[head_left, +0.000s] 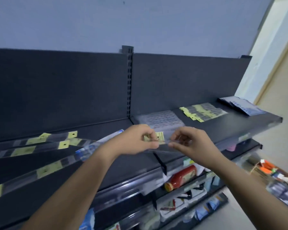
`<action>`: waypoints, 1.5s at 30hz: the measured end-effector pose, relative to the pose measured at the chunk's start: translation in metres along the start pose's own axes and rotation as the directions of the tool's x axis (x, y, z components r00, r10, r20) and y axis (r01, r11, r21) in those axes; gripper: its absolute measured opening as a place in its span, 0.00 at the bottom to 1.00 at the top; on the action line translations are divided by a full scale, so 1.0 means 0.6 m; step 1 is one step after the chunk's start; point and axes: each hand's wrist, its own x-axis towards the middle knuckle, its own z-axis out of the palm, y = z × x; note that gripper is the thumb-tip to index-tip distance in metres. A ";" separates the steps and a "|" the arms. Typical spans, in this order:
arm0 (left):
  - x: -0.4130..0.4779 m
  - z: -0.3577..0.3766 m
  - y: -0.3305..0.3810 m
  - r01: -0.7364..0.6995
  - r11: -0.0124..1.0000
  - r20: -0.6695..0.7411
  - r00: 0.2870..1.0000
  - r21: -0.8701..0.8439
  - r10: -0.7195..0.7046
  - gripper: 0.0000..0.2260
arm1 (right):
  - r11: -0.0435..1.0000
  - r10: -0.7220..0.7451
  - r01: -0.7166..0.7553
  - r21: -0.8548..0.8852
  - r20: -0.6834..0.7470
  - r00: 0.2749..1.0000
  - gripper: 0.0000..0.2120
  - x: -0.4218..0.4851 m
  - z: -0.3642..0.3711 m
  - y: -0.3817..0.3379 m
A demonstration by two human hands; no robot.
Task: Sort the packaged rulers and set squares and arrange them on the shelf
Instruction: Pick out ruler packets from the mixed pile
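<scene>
Packaged ruler [159, 136] sits pinched between our left hand [136, 141] and right hand [192, 144], fingers curled on its clear sleeve above the shelf [110, 165]. Long rulers [40, 146] lie to the left. Farther back we see clear packs [160, 119], yellow-tagged rulers [204, 112], then blue packs [244, 106].

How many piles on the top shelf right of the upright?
3: a clear pile by the upright, a yellow-tagged pile mid-shelf, a blue pile at the far end. The left hand and right hand, holding a pack, may hide others.

Clear packaged ruler [160, 138] (yellow label), held level above shelf [131, 165]
</scene>
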 end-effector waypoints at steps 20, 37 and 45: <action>0.403 0.168 0.057 0.096 0.986 -0.031 0.994 -0.133 -0.101 0.12 | 0.986 0.149 -0.143 -0.081 0.072 0.986 0.07 0.042 -0.202 0.423; 0.644 0.241 0.139 0.299 0.813 -0.171 0.886 -0.500 -0.431 0.07 | 0.987 0.116 -0.140 0.073 0.266 0.957 0.08 0.132 -0.309 0.720; 0.737 0.360 0.177 0.091 0.345 -0.241 0.553 -0.934 -0.797 0.06 | 0.971 -0.134 0.031 0.237 0.430 0.893 0.09 0.182 -0.358 0.840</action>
